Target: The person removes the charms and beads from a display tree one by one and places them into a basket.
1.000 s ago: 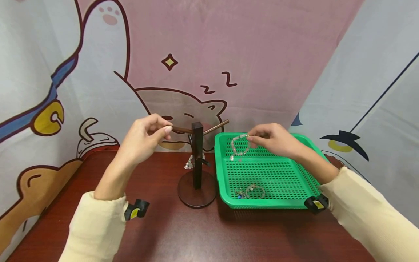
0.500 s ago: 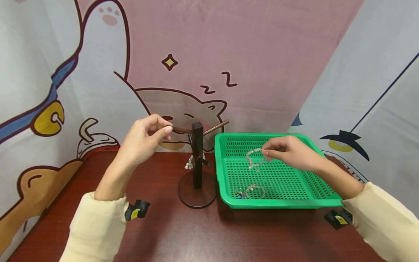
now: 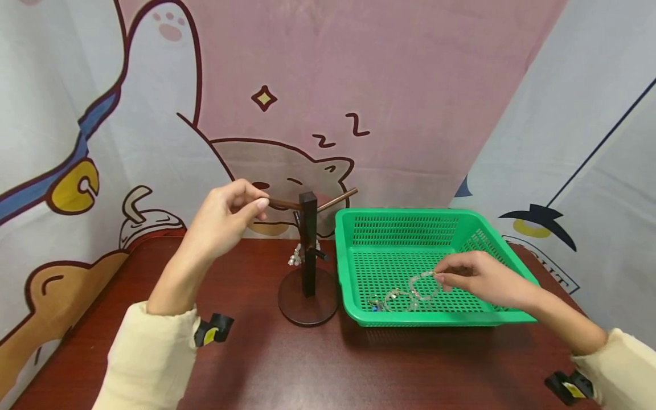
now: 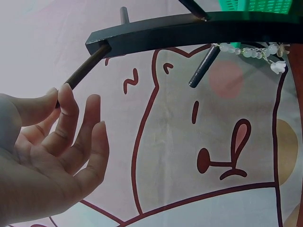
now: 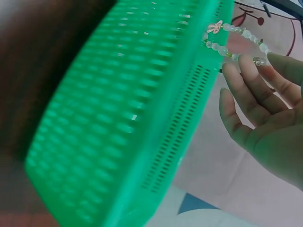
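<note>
My left hand (image 3: 225,219) pinches the outer end of an upper peg (image 4: 87,66) on a dark wooden jewellery stand (image 3: 309,245). On a lower peg of that stand hangs a pale beaded bracelet (image 4: 258,53) with a white flower charm. Between thumb and fingertips, my right hand (image 3: 479,279) holds another clear-beaded bracelet (image 5: 222,50), low in the green basket (image 3: 410,318). That bracelet has a pink bow-like charm. Beside it on the basket floor lies a similar bracelet (image 3: 397,293), partly overlapped in the head view. A small piece with a blue part (image 3: 376,306) lies at its left.
The stand's round base (image 3: 307,313) rests on the reddish-brown table (image 3: 266,370), just left of the basket. Another upper peg (image 3: 338,199) reaches up and right towards the basket's back corner. A printed cartoon cloth (image 3: 410,114) hangs behind the table.
My right hand has moved right, down and nearer with the bracelet, from the basket's back left towards its front. The left hand has stayed on the peg.
</note>
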A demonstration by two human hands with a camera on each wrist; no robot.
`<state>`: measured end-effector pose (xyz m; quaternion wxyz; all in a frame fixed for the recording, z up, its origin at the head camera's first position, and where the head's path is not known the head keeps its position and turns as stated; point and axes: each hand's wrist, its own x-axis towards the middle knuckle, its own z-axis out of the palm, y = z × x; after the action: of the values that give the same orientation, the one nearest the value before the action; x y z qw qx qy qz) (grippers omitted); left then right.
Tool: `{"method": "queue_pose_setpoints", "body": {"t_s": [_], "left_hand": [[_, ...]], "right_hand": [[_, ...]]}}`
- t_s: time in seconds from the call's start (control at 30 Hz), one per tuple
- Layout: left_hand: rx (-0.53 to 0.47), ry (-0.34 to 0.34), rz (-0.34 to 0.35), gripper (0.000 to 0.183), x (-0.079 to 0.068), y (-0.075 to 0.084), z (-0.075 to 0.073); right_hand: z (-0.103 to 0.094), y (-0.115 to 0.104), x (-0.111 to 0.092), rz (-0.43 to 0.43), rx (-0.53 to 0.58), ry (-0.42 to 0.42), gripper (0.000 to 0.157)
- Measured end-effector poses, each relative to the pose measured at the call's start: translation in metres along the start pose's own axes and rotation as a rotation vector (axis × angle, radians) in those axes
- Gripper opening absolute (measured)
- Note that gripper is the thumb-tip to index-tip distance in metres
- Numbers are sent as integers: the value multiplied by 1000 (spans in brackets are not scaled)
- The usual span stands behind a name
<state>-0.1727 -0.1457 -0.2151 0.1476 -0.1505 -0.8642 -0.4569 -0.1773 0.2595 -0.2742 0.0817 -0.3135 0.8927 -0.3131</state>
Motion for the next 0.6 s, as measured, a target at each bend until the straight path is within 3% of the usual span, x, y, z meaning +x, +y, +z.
{"method": "queue_pose_setpoints", "body": {"t_s": [0.23, 0.6], "left_hand": [[3, 1, 1, 12, 0, 0, 0], [-2, 5, 7, 11, 0, 0, 1]], "right_hand": [[15, 15, -10, -45, 62, -26, 12], [22, 23, -17, -30, 104, -33, 13]]}}
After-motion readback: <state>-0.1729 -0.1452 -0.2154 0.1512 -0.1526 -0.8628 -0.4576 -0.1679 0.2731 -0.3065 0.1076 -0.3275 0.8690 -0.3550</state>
